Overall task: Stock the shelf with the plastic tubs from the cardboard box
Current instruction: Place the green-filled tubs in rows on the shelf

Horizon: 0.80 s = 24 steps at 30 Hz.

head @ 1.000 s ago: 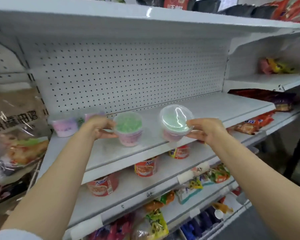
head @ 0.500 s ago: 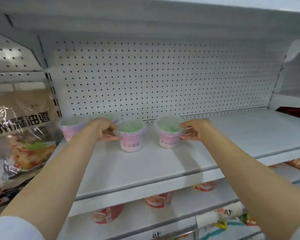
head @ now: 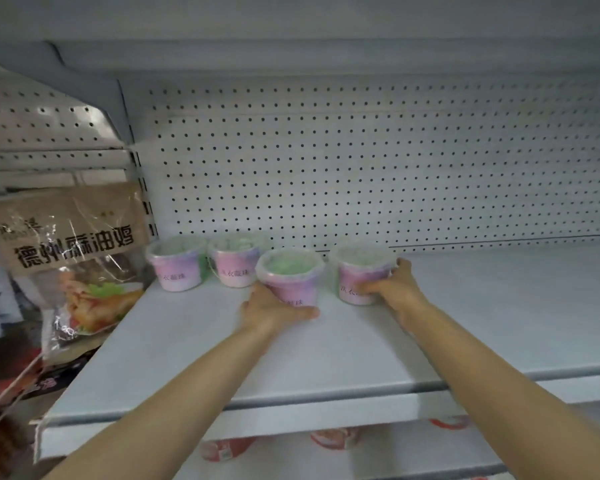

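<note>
Pink tubs stand on the shelf (head: 361, 348): left hand (head: 271, 311) grips one (head: 290, 277), right hand (head: 394, 289) another (head: 359, 275).

I see four pink tubs on the white shelf (head: 326, 358) at mid-frame. My left hand (head: 271, 311) grips the third tub (head: 290, 277) at its base; my right hand (head: 395, 289) holds the rightmost tub (head: 359, 271). A brown packaged bag (head: 73, 268) hangs at the left edge.

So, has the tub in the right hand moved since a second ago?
Yes. The right-hand tub went from held tilted in the air in front of the shelf edge to standing upright on it, deep in by the pegboard back panel, gripped by the right hand.
</note>
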Tool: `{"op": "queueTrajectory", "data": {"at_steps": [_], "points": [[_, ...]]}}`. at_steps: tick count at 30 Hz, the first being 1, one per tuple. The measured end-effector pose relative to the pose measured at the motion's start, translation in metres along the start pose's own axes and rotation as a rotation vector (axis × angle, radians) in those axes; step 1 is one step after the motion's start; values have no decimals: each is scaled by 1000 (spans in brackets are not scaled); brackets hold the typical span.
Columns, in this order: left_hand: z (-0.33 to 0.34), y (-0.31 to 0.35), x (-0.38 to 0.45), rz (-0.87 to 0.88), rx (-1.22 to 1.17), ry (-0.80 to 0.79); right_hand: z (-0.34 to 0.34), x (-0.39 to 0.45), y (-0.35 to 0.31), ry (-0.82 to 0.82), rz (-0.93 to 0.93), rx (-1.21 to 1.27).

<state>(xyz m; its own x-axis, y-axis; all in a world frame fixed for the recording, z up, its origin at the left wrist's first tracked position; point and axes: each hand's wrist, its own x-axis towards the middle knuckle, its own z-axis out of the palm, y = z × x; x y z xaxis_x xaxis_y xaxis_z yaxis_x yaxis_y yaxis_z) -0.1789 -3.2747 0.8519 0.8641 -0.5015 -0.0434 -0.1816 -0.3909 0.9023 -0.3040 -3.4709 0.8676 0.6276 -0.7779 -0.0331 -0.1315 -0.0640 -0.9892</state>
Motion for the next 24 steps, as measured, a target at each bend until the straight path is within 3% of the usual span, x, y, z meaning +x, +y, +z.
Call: {"op": "queueTrajectory", "data": {"at_steps": [2,7,16,24], "points": [[14,8,14,-35,102,145,10,13,2,12,-58,-8],[33,19,44,-50,163,277,10,36,0,22,-96,-30],[47,25,78,-60,171,379,-9,64,-3,-119,-176,-10],[49,27,88,-83,215,394,2,80,1,-104,-210,11]]}}
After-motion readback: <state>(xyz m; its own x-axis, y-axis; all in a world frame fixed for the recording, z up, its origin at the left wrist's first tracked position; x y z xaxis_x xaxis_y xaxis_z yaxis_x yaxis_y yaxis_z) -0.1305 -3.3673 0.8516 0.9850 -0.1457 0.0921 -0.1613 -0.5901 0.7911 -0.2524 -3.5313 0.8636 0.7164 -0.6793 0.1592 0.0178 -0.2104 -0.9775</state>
